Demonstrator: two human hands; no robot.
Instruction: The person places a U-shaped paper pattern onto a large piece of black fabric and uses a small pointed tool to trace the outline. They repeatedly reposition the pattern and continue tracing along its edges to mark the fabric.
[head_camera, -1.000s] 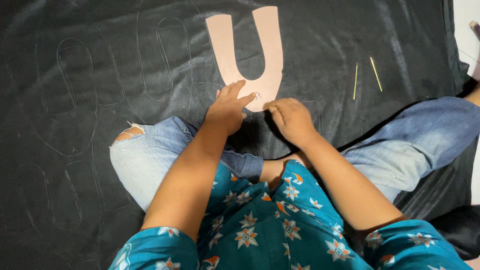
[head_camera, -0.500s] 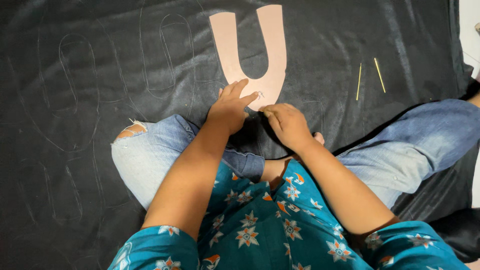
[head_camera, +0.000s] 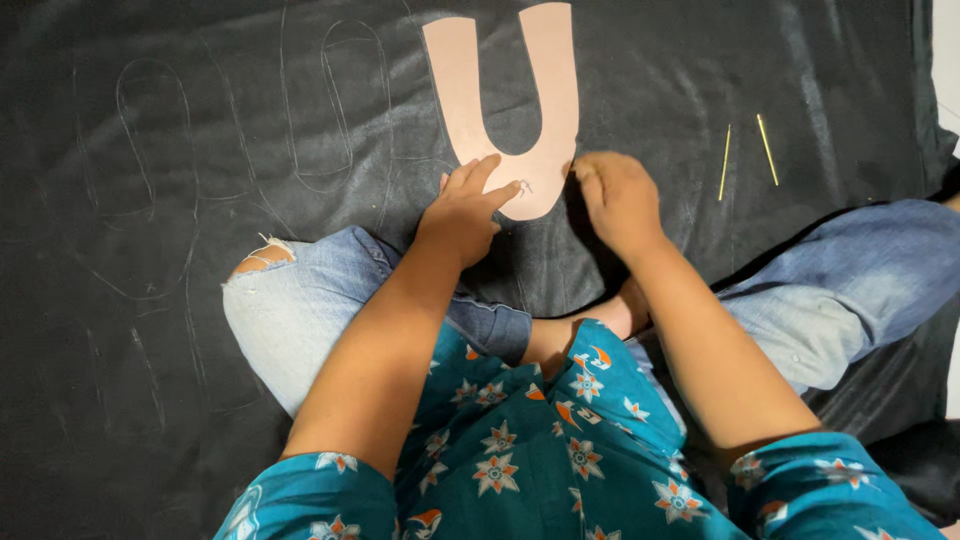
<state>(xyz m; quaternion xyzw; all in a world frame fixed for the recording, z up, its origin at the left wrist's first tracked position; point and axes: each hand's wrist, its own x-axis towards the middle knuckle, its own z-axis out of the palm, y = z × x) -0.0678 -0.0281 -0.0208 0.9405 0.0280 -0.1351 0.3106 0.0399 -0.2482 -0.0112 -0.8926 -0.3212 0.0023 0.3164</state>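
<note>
Two hands at the curved foot of a pink U-shaped paper template (head_camera: 505, 110), laid flat on black fabric (head_camera: 200, 380) spread over the floor. Left hand (head_camera: 462, 212) open, fingers extended and pressing the bottom curve down. Right hand (head_camera: 617, 195) curled at the template's lower right edge, fingertips pinched together as if around something small; whether a chalk or pin sits inside cannot be told. For a clean outline: steady downward pressure from the flat fingers, no sliding of the paper, tracing tip tight against the edge all the way round the bend, cloth smoothed so no wrinkle shifts the line.

Faint chalk outlines (head_camera: 330, 110) of the same long loop shape already drawn to the left of the template. Two thin yellow sticks (head_camera: 745, 155) lying well apart to the right. Cross-legged sitting posture, ripped light blue jeans (head_camera: 300, 310), teal floral shirt (head_camera: 520, 450). White floor strip at the far right edge.
</note>
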